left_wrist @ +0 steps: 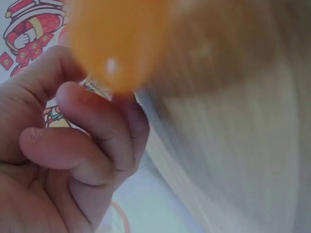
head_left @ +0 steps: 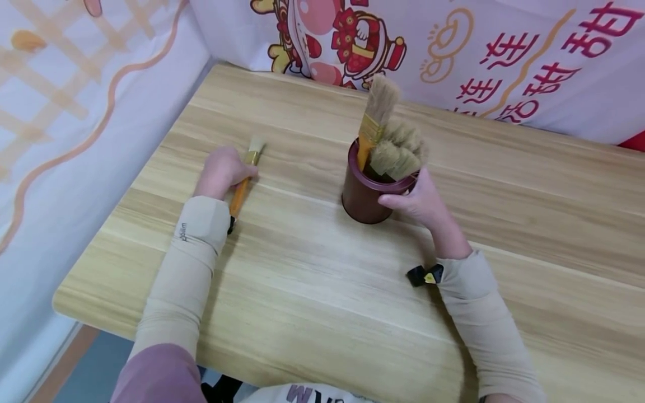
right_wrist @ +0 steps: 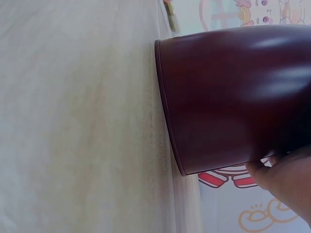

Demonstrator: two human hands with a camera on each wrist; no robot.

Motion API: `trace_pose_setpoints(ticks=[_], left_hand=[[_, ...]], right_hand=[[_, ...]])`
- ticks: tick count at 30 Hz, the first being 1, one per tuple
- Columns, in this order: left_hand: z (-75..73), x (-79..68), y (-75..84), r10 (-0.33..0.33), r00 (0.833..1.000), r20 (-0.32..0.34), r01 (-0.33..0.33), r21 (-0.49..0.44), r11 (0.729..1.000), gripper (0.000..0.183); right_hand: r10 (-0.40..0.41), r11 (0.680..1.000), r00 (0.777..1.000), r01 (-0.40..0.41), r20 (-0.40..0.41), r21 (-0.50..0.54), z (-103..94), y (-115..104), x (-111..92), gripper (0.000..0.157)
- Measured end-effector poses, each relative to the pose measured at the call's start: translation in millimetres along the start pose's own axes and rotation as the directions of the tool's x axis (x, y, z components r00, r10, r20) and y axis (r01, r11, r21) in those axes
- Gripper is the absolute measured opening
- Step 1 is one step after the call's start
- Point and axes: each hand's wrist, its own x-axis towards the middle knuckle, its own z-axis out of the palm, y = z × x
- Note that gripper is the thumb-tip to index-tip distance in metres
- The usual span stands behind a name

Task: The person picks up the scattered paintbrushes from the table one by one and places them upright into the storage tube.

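Note:
My left hand [head_left: 224, 168] pinches a paintbrush [head_left: 241, 195] by its orange handle, with the pale bristles pointing away from me, low over the left of the table. In the left wrist view the rounded orange handle end of the paintbrush [left_wrist: 119, 53] is blurred and the other fingers are curled. My right hand [head_left: 422, 198] grips a dark red-brown pot [head_left: 364, 197] at its right side, thumb at the front near the rim. Several paintbrushes [head_left: 400, 151] stand bristles-up in the pot, one with an orange handle. In the right wrist view the pot's base meets the tabletop.
The wooden table [head_left: 302, 268] has its left edge beside the left forearm. A printed white cloth [head_left: 443, 50] with red characters and cartoons hangs along the back, and another patterned cloth [head_left: 126, 112] hangs on the left. A small black device [head_left: 425, 275] sits at the right wrist.

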Motion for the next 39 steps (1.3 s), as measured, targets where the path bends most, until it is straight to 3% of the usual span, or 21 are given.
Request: trace_pose_setpoints(ticks=[7, 12, 16, 19, 24, 34, 39], left_hand=[[0.4, 0.9, 7.3, 0.055, 0.994, -0.099, -0.069, -0.143, 0.987, 0.031], [1.9, 0.1, 13.1, 0.064, 0.972, -0.228, -0.122, -0.25, 0.961, 0.03], [4.5, -0.8, 18.2, 0.069, 0.933, -0.354, -0.187, -0.309, 0.932, 0.02], [7.4, -0.5, 23.7, 0.098, 0.893, -0.44, -0.266, -0.339, 0.902, 0.017], [12.7, -0.7, 33.3, 0.119, 0.837, -0.535, -0.368, -0.388, 0.845, 0.015], [9.6, -20.9, 55.3, 0.193, 0.829, -0.525, -0.472, -0.471, 0.745, 0.023], [6.3, -36.6, 67.3, 0.247, 0.812, -0.529, -0.527, -0.481, 0.701, 0.024]], right_hand=[[-0.03, 0.998, 0.999, 0.031, -0.02, 0.051, 2.0, 2, 1, 0.095], [-0.039, 0.998, 0.999, 0.039, -0.013, 0.046, 2.0, 2, 2, 0.094], [-0.038, 0.999, 0.999, 0.038, -0.007, 0.031, 1.2, 2, 3, 0.094], [-0.031, 0.999, 0.999, 0.032, -0.006, 0.033, 0.4, 2, 2, 0.096], [-0.016, 0.999, 1.0, 0.017, -0.012, 0.039, 0.0, 2, 1, 0.095], [-0.01, 0.999, 1.0, 0.01, -0.009, 0.038, -0.5, 2, 0, 0.092], [-0.039, 0.998, 0.999, 0.039, -0.002, 0.039, -1.4, 3, 1, 0.091]])
